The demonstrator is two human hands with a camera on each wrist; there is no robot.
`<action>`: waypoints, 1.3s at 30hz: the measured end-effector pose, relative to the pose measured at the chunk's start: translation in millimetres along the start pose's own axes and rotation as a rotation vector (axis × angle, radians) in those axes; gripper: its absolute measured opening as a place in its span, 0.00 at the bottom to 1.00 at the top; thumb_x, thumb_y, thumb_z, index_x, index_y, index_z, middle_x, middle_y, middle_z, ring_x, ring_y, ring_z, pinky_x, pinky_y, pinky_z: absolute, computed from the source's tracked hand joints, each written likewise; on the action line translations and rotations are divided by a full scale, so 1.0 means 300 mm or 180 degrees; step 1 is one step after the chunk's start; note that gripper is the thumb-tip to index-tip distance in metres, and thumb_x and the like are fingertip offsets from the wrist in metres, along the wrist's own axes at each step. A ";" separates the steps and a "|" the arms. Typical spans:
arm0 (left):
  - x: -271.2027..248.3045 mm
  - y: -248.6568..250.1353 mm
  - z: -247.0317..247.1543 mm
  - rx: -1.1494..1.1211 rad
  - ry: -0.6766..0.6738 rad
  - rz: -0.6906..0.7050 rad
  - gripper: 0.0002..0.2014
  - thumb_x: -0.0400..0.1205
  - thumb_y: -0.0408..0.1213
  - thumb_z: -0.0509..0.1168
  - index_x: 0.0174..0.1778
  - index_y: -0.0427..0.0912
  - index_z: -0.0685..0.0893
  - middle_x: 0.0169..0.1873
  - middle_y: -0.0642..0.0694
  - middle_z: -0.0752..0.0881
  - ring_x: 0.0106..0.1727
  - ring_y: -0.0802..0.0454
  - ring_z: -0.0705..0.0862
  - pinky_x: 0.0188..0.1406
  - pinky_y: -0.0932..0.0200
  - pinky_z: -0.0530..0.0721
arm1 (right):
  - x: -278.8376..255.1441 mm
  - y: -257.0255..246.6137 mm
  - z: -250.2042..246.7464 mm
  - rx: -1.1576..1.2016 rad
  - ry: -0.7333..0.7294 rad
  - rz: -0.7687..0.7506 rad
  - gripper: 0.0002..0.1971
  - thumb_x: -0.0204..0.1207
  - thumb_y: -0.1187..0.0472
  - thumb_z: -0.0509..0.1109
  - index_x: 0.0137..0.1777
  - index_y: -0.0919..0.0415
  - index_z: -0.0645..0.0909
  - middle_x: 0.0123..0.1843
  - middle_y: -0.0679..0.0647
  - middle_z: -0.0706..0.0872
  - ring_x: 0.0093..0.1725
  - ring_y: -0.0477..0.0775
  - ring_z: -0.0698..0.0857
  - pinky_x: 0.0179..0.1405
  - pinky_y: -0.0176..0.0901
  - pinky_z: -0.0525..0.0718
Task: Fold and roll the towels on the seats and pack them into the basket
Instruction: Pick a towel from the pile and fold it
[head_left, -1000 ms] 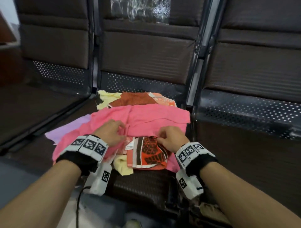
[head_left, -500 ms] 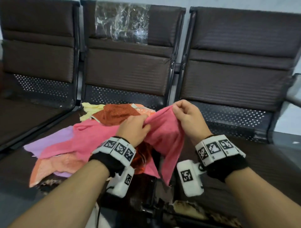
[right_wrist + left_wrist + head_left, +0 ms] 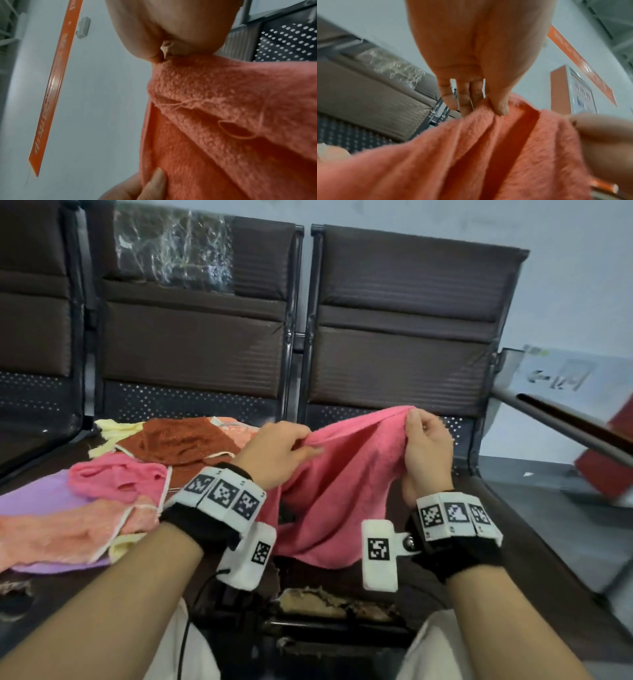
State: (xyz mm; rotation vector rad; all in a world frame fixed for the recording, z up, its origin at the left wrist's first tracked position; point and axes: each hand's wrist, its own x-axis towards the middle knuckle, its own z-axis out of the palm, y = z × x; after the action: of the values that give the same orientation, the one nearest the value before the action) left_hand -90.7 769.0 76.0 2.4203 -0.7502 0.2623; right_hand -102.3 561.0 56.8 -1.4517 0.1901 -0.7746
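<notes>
The pink towel (image 3: 346,484) hangs unfolded between our left hand (image 3: 277,453) and right hand (image 3: 426,453), each grip pinching its top edge above the seat (image 3: 534,542), with the other towels (image 3: 113,494) still heaped and no basket visible.

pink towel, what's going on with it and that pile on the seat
A person holds the pink towel up off the seats, the left hand pinching one part of its top edge and the right hand gripping another, so it hangs spread between them. It is not folded or rolled yet. The rest of the towels, among them brown, purple, yellow and peach ones, lie in a loose heap on the seat to the left. No basket is in view.
</notes>
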 end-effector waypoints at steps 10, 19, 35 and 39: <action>0.047 0.009 0.098 -0.1532 -0.0233 -0.0291 0.17 0.85 0.40 0.60 0.46 0.26 0.83 0.37 0.41 0.81 0.39 0.51 0.77 0.43 0.51 0.76 | 0.038 0.122 -0.054 -0.0673 -0.0309 -0.0207 0.06 0.80 0.56 0.67 0.42 0.52 0.82 0.43 0.49 0.87 0.39 0.37 0.84 0.45 0.32 0.81; 0.064 -0.123 0.153 -0.1210 -0.0286 -0.0688 0.15 0.80 0.39 0.68 0.52 0.28 0.81 0.49 0.33 0.87 0.48 0.44 0.84 0.57 0.37 0.81 | -0.007 0.211 -0.120 -0.2899 -0.2398 0.0251 0.21 0.70 0.40 0.73 0.56 0.53 0.83 0.50 0.48 0.88 0.50 0.46 0.85 0.53 0.42 0.83; 0.030 -0.050 0.118 -0.1735 0.0029 -0.0503 0.17 0.88 0.37 0.53 0.55 0.28 0.81 0.53 0.27 0.84 0.50 0.45 0.79 0.61 0.39 0.79 | -0.028 0.130 -0.140 -0.1773 -0.1551 -0.0034 0.08 0.78 0.59 0.70 0.40 0.51 0.74 0.39 0.45 0.81 0.39 0.44 0.80 0.44 0.39 0.77; 0.020 0.007 0.132 -0.2178 -0.0072 -0.0397 0.15 0.87 0.39 0.56 0.56 0.35 0.84 0.55 0.32 0.86 0.57 0.42 0.84 0.65 0.39 0.78 | -0.064 0.073 -0.085 -0.1282 -0.1448 -0.0368 0.11 0.78 0.58 0.71 0.57 0.58 0.80 0.54 0.49 0.86 0.54 0.47 0.84 0.62 0.46 0.81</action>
State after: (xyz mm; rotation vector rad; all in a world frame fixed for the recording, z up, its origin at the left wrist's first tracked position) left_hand -86.5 741.7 47.0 1.8078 -0.5730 -0.0698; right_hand -123.1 549.8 26.1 -1.9963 -0.0943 -0.4934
